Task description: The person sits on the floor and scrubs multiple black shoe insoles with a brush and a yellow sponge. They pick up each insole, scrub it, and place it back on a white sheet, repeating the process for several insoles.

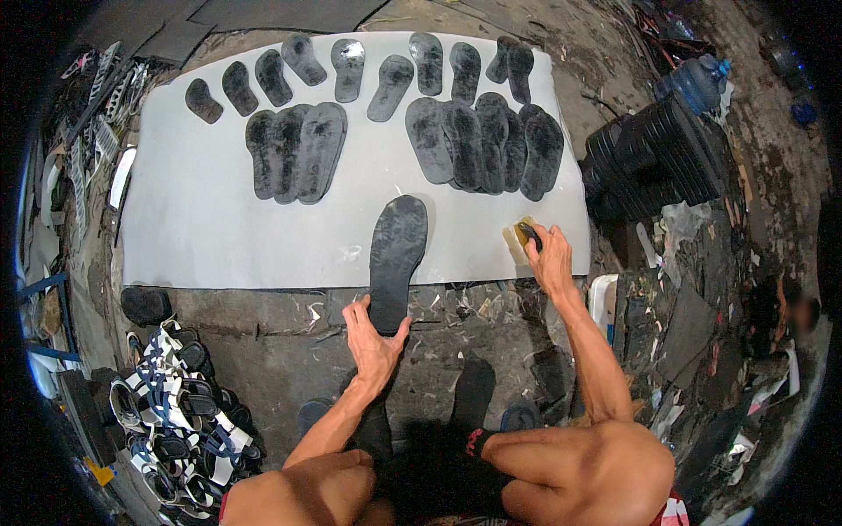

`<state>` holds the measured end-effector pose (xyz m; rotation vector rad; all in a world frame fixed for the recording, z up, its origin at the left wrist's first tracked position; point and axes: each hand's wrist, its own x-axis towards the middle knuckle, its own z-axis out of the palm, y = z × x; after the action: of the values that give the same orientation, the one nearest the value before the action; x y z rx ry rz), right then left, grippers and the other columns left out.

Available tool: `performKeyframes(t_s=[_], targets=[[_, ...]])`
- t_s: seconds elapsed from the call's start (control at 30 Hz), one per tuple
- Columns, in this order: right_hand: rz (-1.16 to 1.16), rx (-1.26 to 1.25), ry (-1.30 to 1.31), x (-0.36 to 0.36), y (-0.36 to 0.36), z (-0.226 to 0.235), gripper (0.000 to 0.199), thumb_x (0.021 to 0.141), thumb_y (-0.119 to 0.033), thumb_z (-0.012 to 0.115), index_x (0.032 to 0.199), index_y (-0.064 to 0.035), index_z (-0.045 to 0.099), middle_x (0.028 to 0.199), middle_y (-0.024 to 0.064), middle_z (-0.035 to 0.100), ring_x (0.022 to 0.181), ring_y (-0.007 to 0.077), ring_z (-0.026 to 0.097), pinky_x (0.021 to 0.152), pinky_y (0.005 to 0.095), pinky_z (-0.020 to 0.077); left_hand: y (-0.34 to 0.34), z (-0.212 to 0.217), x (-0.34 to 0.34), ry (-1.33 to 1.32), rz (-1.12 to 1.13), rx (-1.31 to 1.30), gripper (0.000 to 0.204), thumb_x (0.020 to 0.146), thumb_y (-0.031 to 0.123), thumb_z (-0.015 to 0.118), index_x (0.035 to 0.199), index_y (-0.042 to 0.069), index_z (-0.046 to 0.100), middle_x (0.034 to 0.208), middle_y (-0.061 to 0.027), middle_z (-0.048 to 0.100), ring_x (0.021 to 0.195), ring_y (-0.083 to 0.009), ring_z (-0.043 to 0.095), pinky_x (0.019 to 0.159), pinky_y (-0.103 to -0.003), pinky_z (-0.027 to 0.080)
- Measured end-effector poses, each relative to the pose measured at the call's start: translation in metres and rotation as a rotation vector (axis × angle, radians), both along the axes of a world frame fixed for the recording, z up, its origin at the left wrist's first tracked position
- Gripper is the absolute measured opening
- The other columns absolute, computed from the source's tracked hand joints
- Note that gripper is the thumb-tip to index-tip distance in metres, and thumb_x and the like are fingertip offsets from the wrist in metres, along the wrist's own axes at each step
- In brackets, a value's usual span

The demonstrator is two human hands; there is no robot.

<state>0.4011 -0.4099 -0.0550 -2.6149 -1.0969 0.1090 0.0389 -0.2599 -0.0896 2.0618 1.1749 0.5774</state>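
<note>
Down at the far left edge, a heap of finished sandals (pixel 180 399) with white and dark blue straps lies on the ground, and just beyond it a single dark block (pixel 145 304) sits near the corner of a pale grey sheet (pixel 219 228) spread over the floor. Along the sheet's far edge runs a row of small dark soles (pixel 272 77), and nearer than that row a fanned cluster of three larger soles (pixel 296 151) overlaps left of centre.

Moving toward the middle, one long black sole (pixel 396 259) lies lengthwise, its toe on the sheet and its heel hanging over the near edge onto the rough ground. The left hand (pixel 373 340) rests at that heel, fingers spread, thumb on one side and fingers on the other, touching the sole's near end rather than closing round it.

Right of centre, a second fanned cluster of soles (pixel 487 145) overlaps on the sheet. Near the sheet's right corner, the right hand (pixel 548 254) is curled round a small dark object (pixel 528 234), pressing it at a yellowish container (pixel 517 241); what the object is cannot be told.

Farther right, off the sheet, a stack of black ribbed material (pixel 662 153) stands, with a blue water bottle (pixel 697 81) beyond it.
</note>
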Motion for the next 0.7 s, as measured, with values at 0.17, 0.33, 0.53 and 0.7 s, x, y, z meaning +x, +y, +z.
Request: performKeyframes(t_s=[0.17,0.33,0.53,0.7], targets=[[-0.111,0.12,0.014,0.038,-0.019,-0.02,0.036,0.098,-0.025,0.074,0.123,0.0007,0.079,0.099,0.023,0.075,0.089,0.0421,0.073,0.084,0.0515,0.0594,-0.001,0.0,0.006,0.006,-0.01,-0.027,0.084,0.077,0.024,0.102,0.14,-0.007,0.055,0.129,-0.0243,0.057,0.123,-0.0447,0.059,0.102,-0.053,0.054],[-0.487,0.35,0.727,0.05,-0.017,0.013,0.026,0.102,-0.025,0.069,0.094,-0.0019,0.076,0.073,-0.0021,0.059,0.063,0.0059,0.053,0.06,0.0278,0.048,0.001,0.0,-0.005,0.027,0.017,-0.028,0.084,0.078,0.023,0.101,0.141,-0.007,0.055,0.129,-0.0249,0.057,0.123,-0.0454,0.059,0.103,-0.053,0.053],[-0.525,0.278,0.733,0.021,-0.065,-0.001,0.019,0.101,-0.023,0.072,0.099,-0.0043,0.078,0.076,-0.004,0.059,0.062,0.0085,0.052,0.062,0.0307,0.0524,0.0,-0.002,0.002,0.004,0.003,-0.039,0.085,0.078,0.023,0.101,0.142,-0.007,0.054,0.13,-0.0257,0.056,0.124,-0.0463,0.058,0.105,-0.053,0.052],[-0.591,0.416,0.843,0.011,-0.073,0.018,0.022,0.102,-0.024,0.072,0.105,-0.0026,0.077,0.078,-0.0052,0.059,0.065,0.0076,0.052,0.067,0.0302,0.0525,0.0,-0.004,0.003,-0.019,-0.004,-0.008,0.085,0.078,0.023,0.101,0.142,-0.007,0.054,0.13,-0.026,0.056,0.124,-0.0462,0.058,0.105,-0.053,0.052]])
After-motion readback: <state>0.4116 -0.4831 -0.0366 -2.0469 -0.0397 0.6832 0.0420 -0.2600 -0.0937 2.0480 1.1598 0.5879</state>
